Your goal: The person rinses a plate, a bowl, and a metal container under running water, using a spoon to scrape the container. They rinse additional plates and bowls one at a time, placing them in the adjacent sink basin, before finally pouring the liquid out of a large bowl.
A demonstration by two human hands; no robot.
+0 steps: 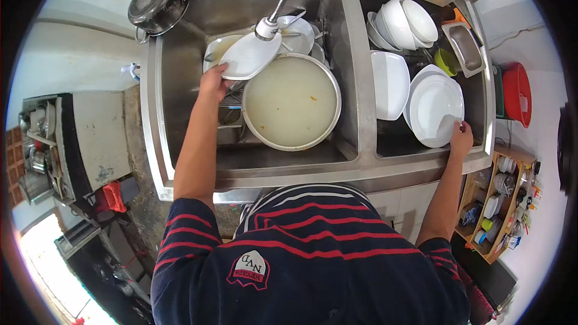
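Note:
My left hand [215,82] is closed on the edge of a white oval plate [248,57], tilted under the faucet head [266,28] in the left sink basin. Just below that plate sits a large round metal pot [337,108] full of cloudy water with a few food bits. More white dishes and spoons lie behind the held plate. In the right basin, my right hand [461,136] grips the rim of a round white plate [435,105], which rests over another white plate. Beside these stands a squarish white plate [389,84].
White bowls [400,24] are stacked at the back of the right basin, near a green cup [445,61] and a small metal tray [463,48]. A dark metal pot [158,6] stands on the back left corner. A steel divider [361,84] separates the basins.

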